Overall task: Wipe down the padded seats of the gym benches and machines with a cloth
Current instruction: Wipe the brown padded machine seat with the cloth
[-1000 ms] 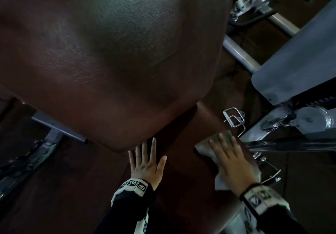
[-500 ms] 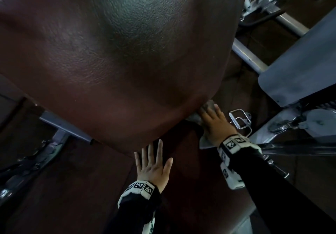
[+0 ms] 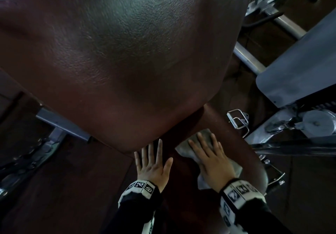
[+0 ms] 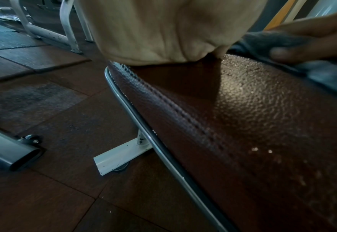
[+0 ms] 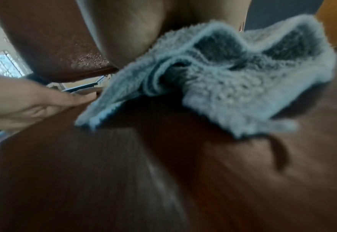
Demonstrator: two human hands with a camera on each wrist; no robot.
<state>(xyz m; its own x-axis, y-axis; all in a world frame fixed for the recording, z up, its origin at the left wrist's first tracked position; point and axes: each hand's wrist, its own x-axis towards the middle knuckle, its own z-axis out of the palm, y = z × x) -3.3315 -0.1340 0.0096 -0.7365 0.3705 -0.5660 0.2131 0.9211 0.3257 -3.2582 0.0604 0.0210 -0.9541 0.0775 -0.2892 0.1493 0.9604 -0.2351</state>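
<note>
A dark brown padded seat lies below me, under a big tilted brown back pad. My left hand lies flat on the seat with straight, spread fingers near the gap between the pads. My right hand presses flat on a grey terry cloth on the right half of the seat. In the right wrist view the cloth is bunched against the seat. The left wrist view has the seat's stitched edge and the cloth under my right hand's fingers.
Grey metal frame tubes and a machine plate stand to the right, with chrome pull handles beside the seat. A grey bracket juts out left. Brown rubber floor tiles and a white foot lie below.
My right hand has drawn the cloth back from the crease under the back pad toward me along the seat's right side. The left hand has stayed in place.
</note>
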